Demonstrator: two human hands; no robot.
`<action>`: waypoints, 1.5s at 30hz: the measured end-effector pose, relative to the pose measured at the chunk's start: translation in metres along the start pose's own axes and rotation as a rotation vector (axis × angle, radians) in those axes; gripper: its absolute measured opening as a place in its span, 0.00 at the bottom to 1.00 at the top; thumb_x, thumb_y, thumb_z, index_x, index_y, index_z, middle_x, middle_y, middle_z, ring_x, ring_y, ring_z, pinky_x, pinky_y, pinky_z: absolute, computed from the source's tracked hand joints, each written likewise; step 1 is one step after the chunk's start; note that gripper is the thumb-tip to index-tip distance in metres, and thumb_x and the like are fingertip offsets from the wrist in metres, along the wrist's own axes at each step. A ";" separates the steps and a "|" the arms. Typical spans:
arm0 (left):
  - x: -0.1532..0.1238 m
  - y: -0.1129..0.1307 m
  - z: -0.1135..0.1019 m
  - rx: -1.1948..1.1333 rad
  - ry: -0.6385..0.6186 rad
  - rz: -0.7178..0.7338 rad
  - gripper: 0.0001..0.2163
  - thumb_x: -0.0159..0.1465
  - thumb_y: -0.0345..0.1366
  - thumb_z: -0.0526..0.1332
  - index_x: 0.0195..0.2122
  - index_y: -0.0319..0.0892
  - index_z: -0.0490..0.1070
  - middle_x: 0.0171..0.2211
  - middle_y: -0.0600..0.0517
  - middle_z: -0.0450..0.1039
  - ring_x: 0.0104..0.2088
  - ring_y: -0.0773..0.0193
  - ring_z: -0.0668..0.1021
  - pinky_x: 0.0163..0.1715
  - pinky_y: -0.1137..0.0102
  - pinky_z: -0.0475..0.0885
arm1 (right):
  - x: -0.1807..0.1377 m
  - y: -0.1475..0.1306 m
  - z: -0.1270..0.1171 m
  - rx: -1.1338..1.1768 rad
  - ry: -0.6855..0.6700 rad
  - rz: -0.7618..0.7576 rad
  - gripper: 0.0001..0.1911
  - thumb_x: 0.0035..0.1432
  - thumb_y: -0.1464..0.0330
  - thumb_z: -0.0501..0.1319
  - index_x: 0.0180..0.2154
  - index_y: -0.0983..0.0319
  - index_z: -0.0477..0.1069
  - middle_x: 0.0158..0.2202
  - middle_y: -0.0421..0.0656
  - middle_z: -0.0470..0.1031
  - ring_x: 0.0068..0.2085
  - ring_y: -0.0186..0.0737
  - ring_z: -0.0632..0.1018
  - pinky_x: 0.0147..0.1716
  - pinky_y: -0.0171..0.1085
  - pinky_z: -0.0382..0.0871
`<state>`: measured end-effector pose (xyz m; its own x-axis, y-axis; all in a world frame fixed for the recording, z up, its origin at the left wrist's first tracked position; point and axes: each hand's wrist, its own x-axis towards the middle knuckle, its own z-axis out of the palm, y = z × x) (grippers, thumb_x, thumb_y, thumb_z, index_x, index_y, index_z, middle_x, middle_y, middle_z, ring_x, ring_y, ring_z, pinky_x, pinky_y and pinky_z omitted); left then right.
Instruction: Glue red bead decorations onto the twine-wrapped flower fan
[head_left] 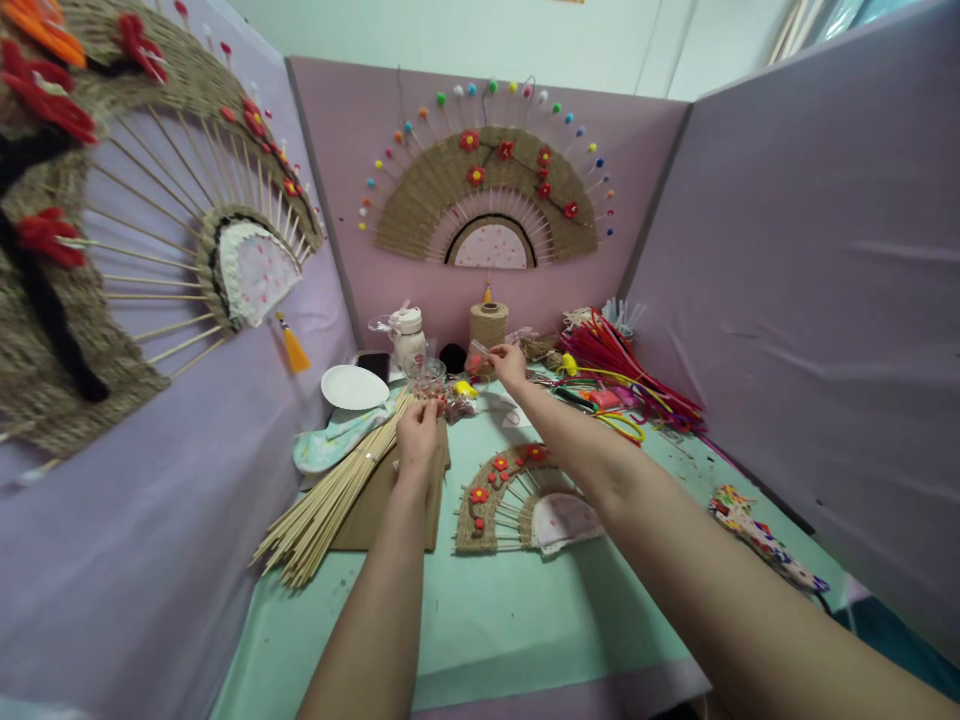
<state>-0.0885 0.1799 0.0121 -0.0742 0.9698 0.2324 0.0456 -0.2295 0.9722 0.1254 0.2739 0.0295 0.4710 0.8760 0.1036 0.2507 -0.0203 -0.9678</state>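
Observation:
My right hand (510, 366) reaches to the back of the table, its fingertips pinching a small clear plastic bag (477, 354) with something reddish in it. Nearer and to the left, my left hand (418, 430) is closed; a bit of red shows by its fingertips, too small to name. Just beyond it are clear cups (426, 374) and a bag of small dark pieces (459, 404). Below my hands lies a woven twine fan (480, 510) with red flowers and a pale half-round centre, partly covered by my right forearm.
Thin wooden sticks (330, 500) lie across brown cardboard (390, 505) on the left, near a white plate (354, 387). A twine spool (489, 325) and white bottle (408, 335) stand behind. Red pipe cleaners (622, 360) pile up right. Decorated fans (420, 200) hang on the partitions.

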 end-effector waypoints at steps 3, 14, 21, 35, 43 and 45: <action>-0.001 0.002 0.000 -0.011 0.000 -0.017 0.13 0.58 0.43 0.57 0.32 0.39 0.75 0.34 0.46 0.78 0.37 0.60 0.79 0.42 0.64 0.72 | 0.001 0.005 0.019 -0.066 -0.005 0.002 0.18 0.63 0.62 0.59 0.53 0.62 0.67 0.52 0.47 0.70 0.47 0.43 0.75 0.45 0.47 0.72; -0.004 0.013 0.001 -0.050 -0.041 -0.071 0.12 0.58 0.42 0.58 0.31 0.39 0.74 0.33 0.47 0.78 0.37 0.60 0.79 0.41 0.66 0.72 | -0.017 0.005 0.005 -0.238 -0.111 0.013 0.17 0.63 0.62 0.58 0.52 0.61 0.67 0.53 0.47 0.70 0.47 0.42 0.75 0.45 0.47 0.72; -0.011 0.010 0.007 0.063 -0.225 -0.052 0.13 0.55 0.46 0.61 0.32 0.40 0.74 0.31 0.47 0.78 0.35 0.60 0.78 0.35 0.67 0.72 | -0.062 -0.001 -0.099 -0.293 -0.198 0.024 0.12 0.60 0.65 0.62 0.43 0.65 0.72 0.41 0.45 0.76 0.37 0.38 0.77 0.36 0.39 0.73; -0.031 0.002 0.021 0.308 -0.610 -0.209 0.17 0.48 0.42 0.68 0.38 0.42 0.75 0.37 0.46 0.77 0.34 0.60 0.78 0.31 0.70 0.72 | -0.159 0.047 -0.217 -0.372 -0.127 0.091 0.11 0.53 0.62 0.62 0.24 0.61 0.72 0.23 0.41 0.75 0.26 0.37 0.72 0.25 0.33 0.63; -0.040 0.022 0.022 0.140 -0.586 -0.471 0.16 0.51 0.41 0.69 0.39 0.42 0.74 0.44 0.46 0.72 0.36 0.66 0.76 0.35 0.70 0.73 | -0.145 0.056 -0.201 -0.289 -0.205 0.156 0.10 0.57 0.64 0.60 0.29 0.63 0.73 0.30 0.44 0.79 0.27 0.33 0.74 0.26 0.29 0.65; -0.039 0.023 0.022 0.106 -0.582 -0.524 0.17 0.52 0.39 0.69 0.41 0.41 0.72 0.43 0.47 0.73 0.35 0.68 0.76 0.36 0.71 0.73 | -0.143 0.057 -0.201 -0.259 -0.235 0.192 0.11 0.59 0.62 0.59 0.33 0.64 0.74 0.33 0.46 0.80 0.27 0.33 0.74 0.26 0.29 0.66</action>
<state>-0.0629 0.1385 0.0249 0.4197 0.8436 -0.3348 0.2454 0.2496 0.9367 0.2423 0.0501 0.0055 0.3316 0.9301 -0.1579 0.3959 -0.2892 -0.8716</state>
